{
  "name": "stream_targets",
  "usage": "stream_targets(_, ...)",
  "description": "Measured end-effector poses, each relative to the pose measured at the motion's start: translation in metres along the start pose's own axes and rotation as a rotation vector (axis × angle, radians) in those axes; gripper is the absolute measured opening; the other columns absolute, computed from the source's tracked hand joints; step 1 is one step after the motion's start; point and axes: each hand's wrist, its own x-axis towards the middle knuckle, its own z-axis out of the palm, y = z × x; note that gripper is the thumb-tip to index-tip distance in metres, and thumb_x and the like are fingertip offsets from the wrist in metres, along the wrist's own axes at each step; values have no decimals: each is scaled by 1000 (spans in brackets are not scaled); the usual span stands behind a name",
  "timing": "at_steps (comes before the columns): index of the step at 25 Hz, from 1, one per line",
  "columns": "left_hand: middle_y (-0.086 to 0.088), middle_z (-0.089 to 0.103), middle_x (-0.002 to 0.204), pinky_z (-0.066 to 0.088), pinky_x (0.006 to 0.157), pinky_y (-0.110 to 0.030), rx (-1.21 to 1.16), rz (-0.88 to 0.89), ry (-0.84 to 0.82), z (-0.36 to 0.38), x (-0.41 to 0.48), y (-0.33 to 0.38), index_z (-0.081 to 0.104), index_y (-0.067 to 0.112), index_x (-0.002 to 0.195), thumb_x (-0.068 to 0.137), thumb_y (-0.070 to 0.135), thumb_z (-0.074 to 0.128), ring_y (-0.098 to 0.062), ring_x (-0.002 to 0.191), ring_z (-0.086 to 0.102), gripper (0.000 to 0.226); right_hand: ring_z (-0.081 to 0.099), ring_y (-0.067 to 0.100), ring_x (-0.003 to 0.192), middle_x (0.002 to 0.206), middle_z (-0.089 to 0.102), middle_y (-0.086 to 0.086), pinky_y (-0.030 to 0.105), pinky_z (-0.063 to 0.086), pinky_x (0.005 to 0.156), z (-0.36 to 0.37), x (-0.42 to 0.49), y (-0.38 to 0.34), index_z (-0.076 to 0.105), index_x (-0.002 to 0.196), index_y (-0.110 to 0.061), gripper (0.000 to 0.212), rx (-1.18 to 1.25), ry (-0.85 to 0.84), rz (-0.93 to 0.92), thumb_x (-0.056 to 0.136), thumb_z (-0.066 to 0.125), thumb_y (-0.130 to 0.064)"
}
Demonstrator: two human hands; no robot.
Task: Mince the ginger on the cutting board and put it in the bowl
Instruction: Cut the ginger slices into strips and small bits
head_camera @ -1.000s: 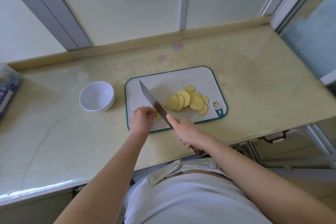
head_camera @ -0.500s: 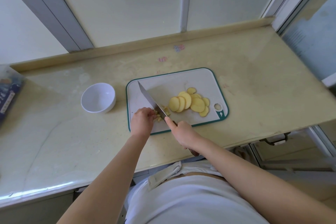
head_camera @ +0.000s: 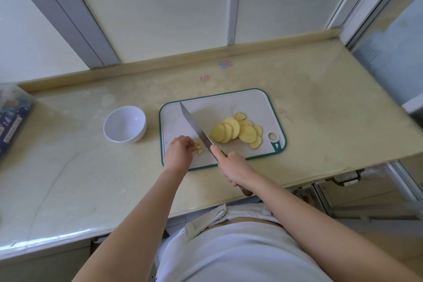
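Ginger pieces point(head_camera: 198, 147) lie on the cutting board point(head_camera: 240, 103), left hand point(head_camera: 178, 151) pinching them, right hand point(head_camera: 233, 167) gripping the knife point(head_camera: 196, 129)

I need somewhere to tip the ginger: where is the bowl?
In the head view, the white bowl stands on the counter just left of the cutting board.

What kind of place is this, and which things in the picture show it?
Most likely a home kitchen: a pale countertop, a cutting board with ginger slices, a knife gripped in the right hand, and a white bowl beside the board.
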Motion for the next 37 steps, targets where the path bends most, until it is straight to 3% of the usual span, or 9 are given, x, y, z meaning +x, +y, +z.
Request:
stream_targets(24, -12, 65, 90, 51, 77, -40, -37, -27, 33, 2, 1, 0, 68, 3, 80, 81, -3, 58, -29, 87, 61, 12, 31, 17, 43, 55, 31, 1, 22, 29, 42, 8, -6, -3, 34, 66, -15, 59, -43, -57, 120, 95, 28, -67)
stream_targets(32, -10, 63, 93, 48, 76, -35, 2, -16, 32, 2, -1, 0, 67, 2, 84, 84, 0, 57, -27, 91, 59, 10, 35, 18, 46, 57, 34, 1, 24, 36, 43, 13, -2, 2, 33, 64, -14, 59, -84, 2, 42, 98, 30, -62)
stream_targets(37, -8, 62, 95, 49, 78, -37, -1, -27, 24, 1, -2, 1, 65, 5, 84, 85, 2, 56, -24, 93, 58, 9, 33, 16, 45, 56, 34, 0, 22, 33, 42, 11, 0, 5, 34, 65, -15, 58, -61, -8, 37, 97, 28, -63)
